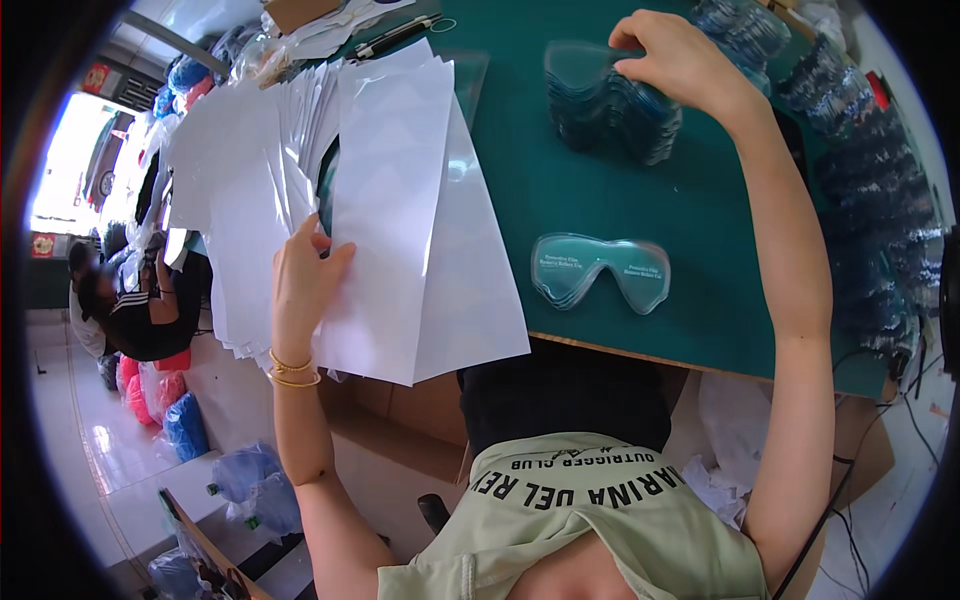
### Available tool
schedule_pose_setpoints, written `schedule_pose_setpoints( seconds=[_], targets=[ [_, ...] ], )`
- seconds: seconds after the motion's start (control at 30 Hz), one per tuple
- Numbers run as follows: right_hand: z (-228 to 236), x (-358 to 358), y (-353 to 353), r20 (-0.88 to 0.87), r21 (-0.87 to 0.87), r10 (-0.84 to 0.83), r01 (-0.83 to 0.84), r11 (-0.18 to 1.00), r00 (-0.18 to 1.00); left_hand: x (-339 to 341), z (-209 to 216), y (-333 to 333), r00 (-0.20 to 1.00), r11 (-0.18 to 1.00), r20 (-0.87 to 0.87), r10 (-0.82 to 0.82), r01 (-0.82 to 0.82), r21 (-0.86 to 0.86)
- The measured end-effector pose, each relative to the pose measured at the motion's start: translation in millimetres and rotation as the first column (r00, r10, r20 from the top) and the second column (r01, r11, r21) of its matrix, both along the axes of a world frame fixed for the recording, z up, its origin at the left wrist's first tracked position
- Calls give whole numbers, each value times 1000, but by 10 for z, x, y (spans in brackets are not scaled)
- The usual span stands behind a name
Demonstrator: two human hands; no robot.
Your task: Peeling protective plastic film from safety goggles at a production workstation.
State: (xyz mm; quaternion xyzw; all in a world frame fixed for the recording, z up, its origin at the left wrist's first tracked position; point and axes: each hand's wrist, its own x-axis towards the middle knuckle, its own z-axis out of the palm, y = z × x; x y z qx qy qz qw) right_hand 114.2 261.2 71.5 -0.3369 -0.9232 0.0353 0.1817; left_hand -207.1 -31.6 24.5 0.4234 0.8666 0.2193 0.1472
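My left hand (305,275) is at the inner edge of a fanned stack of white sheets (235,190), its fingers closed at the paper edge. The thumb lies against a separate long white sheet (385,220) beside the stack. At the far side of the table my right hand (680,60) pinches the top edge of a clear goggle lens on a stack of lenses (605,110). Nearer me, a small pile of goggle-shaped lenses (600,272) with printed film lies flat, touched by neither hand.
The green table (700,240) has a wooden front edge. Long rows of stacked lenses (870,190) line its right side. Pens (398,38) lie at the back. Two people (130,300) sit at the left, near colored plastic bags (150,390). Cables (850,500) hang at the lower right.
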Motion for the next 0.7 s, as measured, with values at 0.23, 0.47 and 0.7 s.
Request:
schedule_pose_setpoints(
  seconds=[0.23,0.47,0.7],
  targets=[
    [258,127,-886,-98,-52,78,-83,995,992,-16,72,-10,998,997,66,-17,21,-67],
    [-202,304,-1582,113,-281,144,-107,954,983,35,187,-189,999,979,-7,-51,48,-198],
    [-268,210,-1651,161,-247,155,-112,963,975,-25,42,-836,886,989,-441,-143,112,-96]
  ],
)
